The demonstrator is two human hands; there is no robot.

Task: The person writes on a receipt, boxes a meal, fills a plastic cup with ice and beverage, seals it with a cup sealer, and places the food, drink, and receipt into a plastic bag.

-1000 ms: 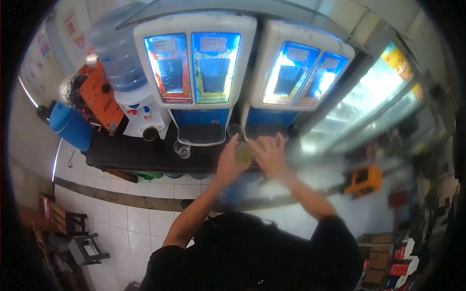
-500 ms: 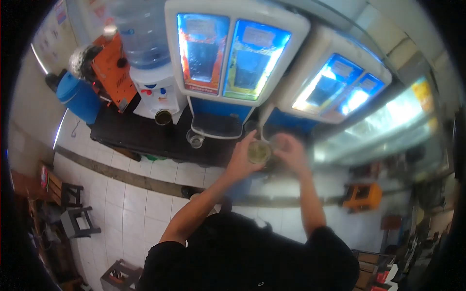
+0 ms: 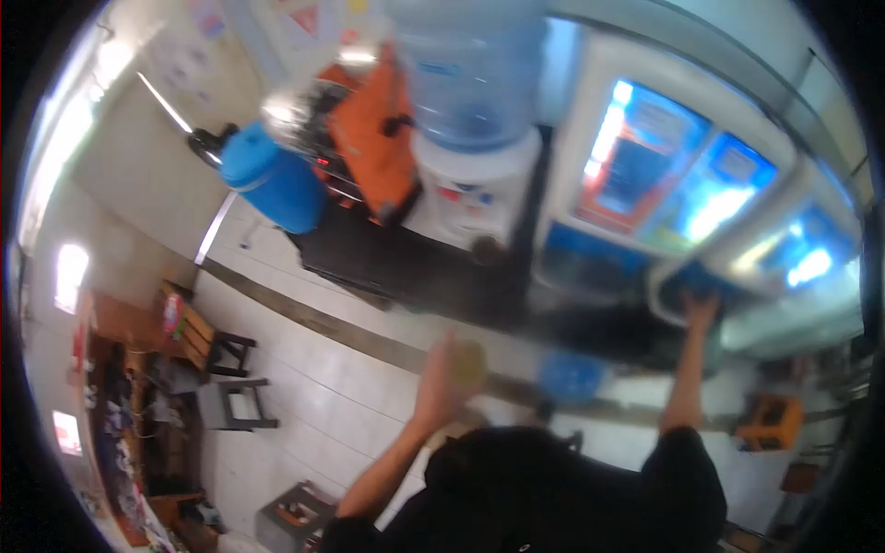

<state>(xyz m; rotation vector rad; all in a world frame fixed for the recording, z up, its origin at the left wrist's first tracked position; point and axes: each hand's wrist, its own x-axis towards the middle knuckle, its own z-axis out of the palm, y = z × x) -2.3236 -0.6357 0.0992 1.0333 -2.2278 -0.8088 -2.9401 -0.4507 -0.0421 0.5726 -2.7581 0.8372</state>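
My left hand [image 3: 437, 385] is wrapped around a glass of pale green drink [image 3: 468, 365], held low over the tiled floor in front of the counter. Motion blurs the glass, so its contents are unclear. Stretched out to the right, my right hand [image 3: 701, 309] is over the counter, by the base of the right-hand drink dispenser [image 3: 795, 241]. Its fingers are smeared, and whether they hold anything cannot be made out. Another lit drink dispenser [image 3: 564, 189] stands just left of it.
A water dispenser [image 3: 470, 189] with a large bottle stands on the black counter [image 3: 415, 276], with a small dark cup [image 3: 486, 249] at its front. Further left are an orange machine [image 3: 373, 138] and a blue jug [image 3: 272, 175]. Stools [image 3: 238, 405] stand on the floor.
The view has swung left. My hands, close together before, are now far apart: the left came back toward my body with the glass, the right reached out to the dispenser.
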